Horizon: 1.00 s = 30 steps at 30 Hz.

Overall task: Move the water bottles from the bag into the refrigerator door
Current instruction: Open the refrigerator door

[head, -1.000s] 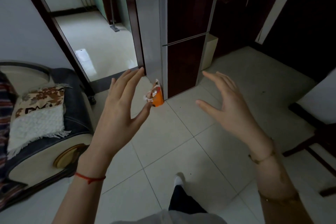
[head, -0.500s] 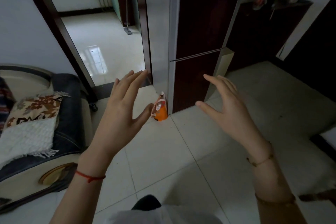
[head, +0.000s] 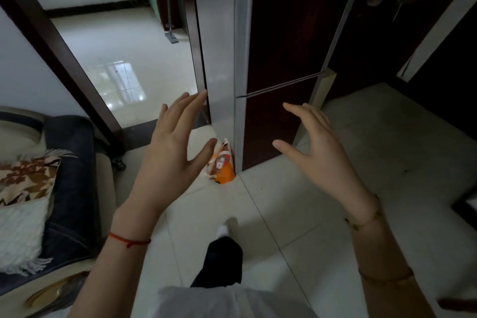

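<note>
Beside dark maroon two-door refrigerator (head: 284, 46), on tiled floor (head: 296, 209): orange-and-white bag (head: 225, 174); label on clear bottle (head: 221, 160) inside unreadable. Left hand (head: 175, 152) and right hand (head: 317, 147) raised, fingers spread, holding nothing.

The single view looks from the person's head, forward and steeply down at the refrigerator (head: 281, 121), near enough that its dark doors run off the top edge. The left hand (head: 171, 160) and right hand (head: 318, 152) hang before the refrigerator's foot, and the tiled floor (head: 284, 214) spreads from there to the bottom edge.
</note>
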Tool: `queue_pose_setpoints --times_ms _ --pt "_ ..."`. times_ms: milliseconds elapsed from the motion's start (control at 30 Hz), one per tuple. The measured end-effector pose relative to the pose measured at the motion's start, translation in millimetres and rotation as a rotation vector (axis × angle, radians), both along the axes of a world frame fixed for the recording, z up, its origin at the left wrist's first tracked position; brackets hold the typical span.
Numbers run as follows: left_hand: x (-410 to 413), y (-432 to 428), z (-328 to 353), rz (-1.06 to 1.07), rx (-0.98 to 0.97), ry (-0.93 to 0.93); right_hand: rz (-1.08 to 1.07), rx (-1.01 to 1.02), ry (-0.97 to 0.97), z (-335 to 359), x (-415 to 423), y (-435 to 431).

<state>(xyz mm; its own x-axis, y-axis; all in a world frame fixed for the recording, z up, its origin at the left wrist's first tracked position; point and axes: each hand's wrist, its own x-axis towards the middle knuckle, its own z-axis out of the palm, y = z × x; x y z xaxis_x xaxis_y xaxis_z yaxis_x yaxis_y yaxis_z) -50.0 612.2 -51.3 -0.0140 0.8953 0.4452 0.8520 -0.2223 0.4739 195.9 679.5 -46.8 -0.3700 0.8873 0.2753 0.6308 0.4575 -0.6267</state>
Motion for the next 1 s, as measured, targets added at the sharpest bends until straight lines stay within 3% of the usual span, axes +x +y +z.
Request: queue_pose_setpoints --times_ms 600,1000 --pt "-89 267 2 -0.036 -0.046 -0.087 -0.129 0.023 0.023 1 -96 244" --pt "-74 426 -9 -0.020 -0.079 -0.287 -0.095 0.073 0.013 1 -121 349"
